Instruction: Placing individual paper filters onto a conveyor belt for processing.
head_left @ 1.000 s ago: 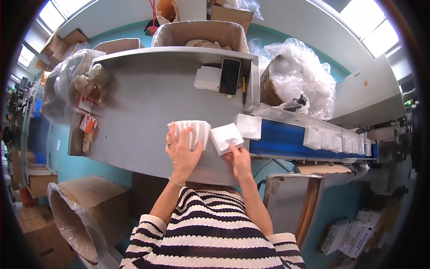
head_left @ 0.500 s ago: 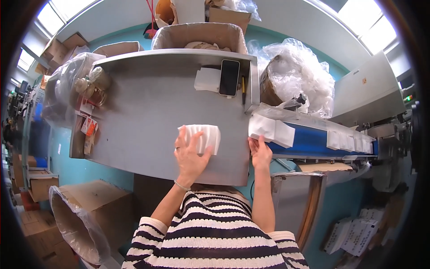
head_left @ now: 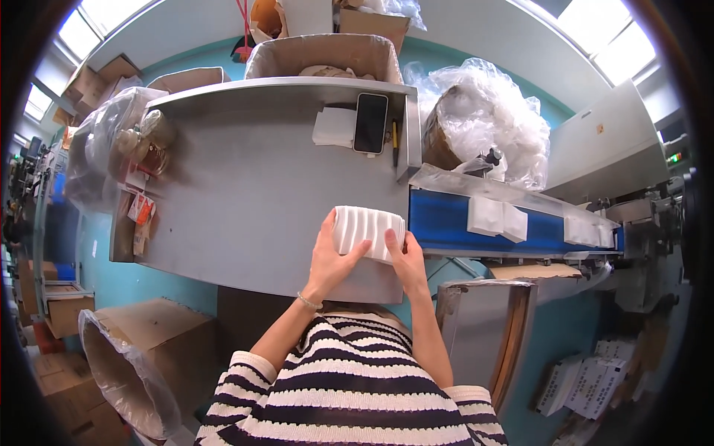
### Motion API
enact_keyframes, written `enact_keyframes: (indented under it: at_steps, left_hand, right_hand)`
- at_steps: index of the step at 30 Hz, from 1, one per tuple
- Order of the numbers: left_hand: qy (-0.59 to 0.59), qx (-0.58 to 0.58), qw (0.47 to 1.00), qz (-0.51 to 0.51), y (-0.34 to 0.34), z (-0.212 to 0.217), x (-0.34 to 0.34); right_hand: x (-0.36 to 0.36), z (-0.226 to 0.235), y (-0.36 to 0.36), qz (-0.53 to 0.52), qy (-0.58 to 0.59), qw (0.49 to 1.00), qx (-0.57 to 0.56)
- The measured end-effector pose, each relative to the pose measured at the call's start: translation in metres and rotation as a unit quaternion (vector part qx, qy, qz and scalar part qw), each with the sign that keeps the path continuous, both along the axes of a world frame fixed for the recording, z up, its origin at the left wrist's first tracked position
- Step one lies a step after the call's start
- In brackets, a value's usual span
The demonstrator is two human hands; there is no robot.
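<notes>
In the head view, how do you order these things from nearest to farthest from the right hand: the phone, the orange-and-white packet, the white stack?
1. White stack: touching the right hand, mostly to its left.
2. Phone: ahead, slightly left.
3. Orange-and-white packet: far over on the left.

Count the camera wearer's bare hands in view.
2: the bare left hand at the left side of the white, ridged, rectangular bundle over the grey metal table, the bare right hand at its right side. Some fingers are partly hidden behind the bundle.
</notes>
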State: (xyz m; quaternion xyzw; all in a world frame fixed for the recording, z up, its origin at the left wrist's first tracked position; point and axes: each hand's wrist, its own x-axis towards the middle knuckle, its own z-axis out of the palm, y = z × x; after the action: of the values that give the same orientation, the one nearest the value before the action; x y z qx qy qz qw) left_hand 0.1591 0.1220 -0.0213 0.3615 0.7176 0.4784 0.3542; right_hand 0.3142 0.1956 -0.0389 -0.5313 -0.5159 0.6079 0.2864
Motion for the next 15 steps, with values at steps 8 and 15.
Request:
enact_keyframes:
  at_steps: [8,15]
  left_hand:
    - [-0.131,0.014,0.99,0.038,0.0,-0.015,-0.006]
    - [0.011,0.018,0.999,-0.035,0.006,-0.011,0.009]
  right_hand:
    - [0.041,-0.024,0.008,-0.001,0.167,0.943,-0.288]
    - [0.011,-0.019,0.014,-0.066,0.03,0.994,-0.078]
